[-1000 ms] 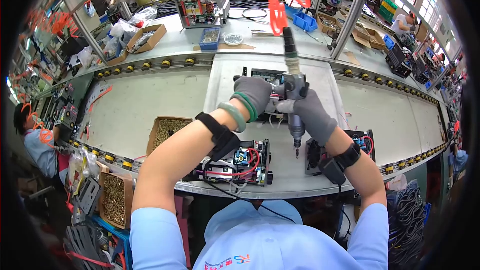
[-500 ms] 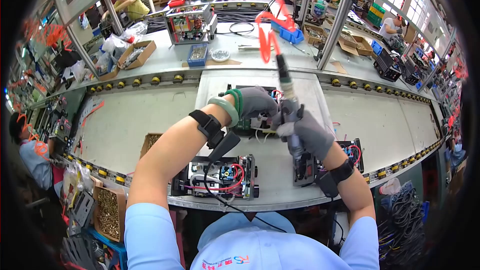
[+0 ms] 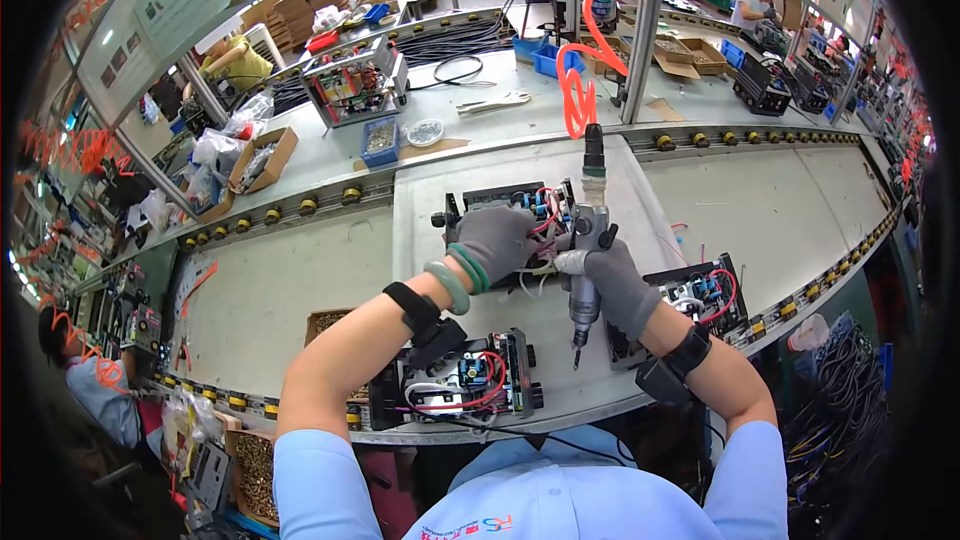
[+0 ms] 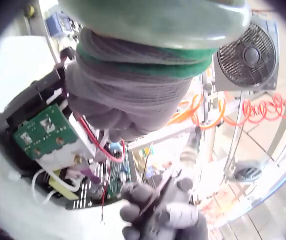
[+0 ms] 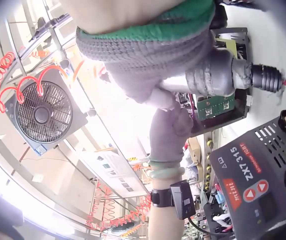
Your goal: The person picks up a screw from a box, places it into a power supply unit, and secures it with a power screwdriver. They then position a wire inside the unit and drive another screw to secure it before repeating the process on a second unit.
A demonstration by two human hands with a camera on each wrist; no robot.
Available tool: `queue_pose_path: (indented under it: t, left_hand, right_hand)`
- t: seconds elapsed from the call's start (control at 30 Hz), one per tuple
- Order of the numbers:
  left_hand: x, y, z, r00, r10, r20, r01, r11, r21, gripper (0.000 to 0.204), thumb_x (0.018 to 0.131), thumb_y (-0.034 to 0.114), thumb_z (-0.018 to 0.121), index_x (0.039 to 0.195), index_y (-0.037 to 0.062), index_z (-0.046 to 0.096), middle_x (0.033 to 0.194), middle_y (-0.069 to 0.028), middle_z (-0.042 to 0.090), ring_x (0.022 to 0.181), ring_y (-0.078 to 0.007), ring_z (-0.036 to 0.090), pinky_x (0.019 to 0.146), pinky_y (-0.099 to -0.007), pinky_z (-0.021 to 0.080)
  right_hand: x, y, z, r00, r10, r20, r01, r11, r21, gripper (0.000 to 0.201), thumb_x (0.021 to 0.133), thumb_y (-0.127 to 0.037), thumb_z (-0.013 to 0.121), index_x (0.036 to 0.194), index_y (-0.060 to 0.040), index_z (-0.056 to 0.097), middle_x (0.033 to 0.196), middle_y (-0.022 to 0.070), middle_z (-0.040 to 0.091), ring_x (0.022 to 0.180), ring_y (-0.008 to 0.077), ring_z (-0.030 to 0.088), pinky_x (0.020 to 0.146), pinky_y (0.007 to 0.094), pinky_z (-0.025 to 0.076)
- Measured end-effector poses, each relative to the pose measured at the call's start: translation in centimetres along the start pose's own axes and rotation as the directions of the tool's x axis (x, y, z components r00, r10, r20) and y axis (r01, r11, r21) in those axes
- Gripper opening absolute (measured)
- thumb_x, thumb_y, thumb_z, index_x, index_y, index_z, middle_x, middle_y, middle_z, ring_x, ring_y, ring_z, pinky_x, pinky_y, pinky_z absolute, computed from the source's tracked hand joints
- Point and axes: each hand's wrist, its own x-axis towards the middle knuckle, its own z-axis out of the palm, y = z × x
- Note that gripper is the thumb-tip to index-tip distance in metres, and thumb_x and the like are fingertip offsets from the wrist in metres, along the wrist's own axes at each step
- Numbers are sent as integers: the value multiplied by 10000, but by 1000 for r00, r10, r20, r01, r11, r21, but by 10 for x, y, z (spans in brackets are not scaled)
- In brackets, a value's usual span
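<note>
Our right hand [image 3: 620,285] grips driver [image 3: 584,275] upright, bit above table [image 3: 500,190]; left hand [image 3: 495,240] curls on unit [image 3: 500,202]. We keep driver vertical, unit steady.

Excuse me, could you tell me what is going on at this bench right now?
A person at an assembly line holds a pneumatic screwdriver upright in the right hand, its bit clear of the pallet. The left hand rests on the open unit behind it. Two more units lie nearer the person.
</note>
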Motion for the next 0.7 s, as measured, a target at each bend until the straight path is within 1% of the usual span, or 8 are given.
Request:
queue_pose_path:
  t: [0.07,0.13,0.27,0.37,0.53,0.6,0.67,0.7]
  left_hand:
    - [7,9,6,997,20,80,-49,928,370,155,775,209,603,876,113,671,773,-115,670,763,-300,668,676,-416,525]
    - [12,12,3,993,1,118,-47,921,387,163,780,247,609,825,97,654,788,-97,673,796,-297,665,712,-416,522]
    - [16,-16,-16,960,-260,-102,230,943,-242,211,802,262,624,809,62,693,704,-111,669,660,-229,657,636,-362,516]
    - [16,-35,-21,881,-466,86,414,669,-617,207,777,226,687,758,20,671,609,-43,613,599,-85,577,591,-264,481]
    - [5,-19,-17,913,-407,26,357,765,-536,272,781,304,661,812,36,693,685,-107,664,641,-210,643,641,-302,507]
    - [-5,-11,-17,874,-481,-64,304,646,-700,226,788,228,677,803,3,689,658,-43,636,620,-83,568,605,-259,483]
    - [-11,-22,10,911,-402,-91,232,682,-694,232,821,227,654,825,-2,688,684,-32,640,627,-75,564,602,-252,484]
    - [-15,-18,17,907,-417,55,276,492,-826,238,840,229,635,832,-3,688,693,-28,637,635,-70,560,598,-250,481]
  right_hand:
    - [1,0,0,1000,-8,1,8,1000,-12,192,758,-57,699,944,-43,653,766,40,621,631,137,579,556,292,482]
    - [3,6,-1,1000,25,14,-25,1000,-3,198,751,-60,706,941,-35,652,766,43,619,634,142,578,547,295,483]
    - [3,5,1,990,137,-40,-138,990,-36,198,744,-59,705,932,-29,648,764,47,616,630,146,577,538,297,487]
    - [6,1,8,977,212,19,-208,971,-118,197,740,-62,705,922,-20,641,757,57,618,616,155,582,537,297,496]
    - [24,-10,31,989,111,98,-90,977,-195,225,745,-94,697,949,-31,627,729,35,580,598,144,557,523,289,468]
    - [31,-14,34,987,114,113,-90,977,-195,211,742,-102,709,926,-33,632,733,33,586,590,136,552,523,278,463]
    - [44,-7,35,996,-13,83,34,967,-251,194,737,-91,714,909,-39,641,731,23,590,595,133,553,528,271,461]
    - [43,-7,35,996,-6,86,28,967,-254,194,737,-91,714,909,-39,641,731,23,590,595,133,553,528,271,461]
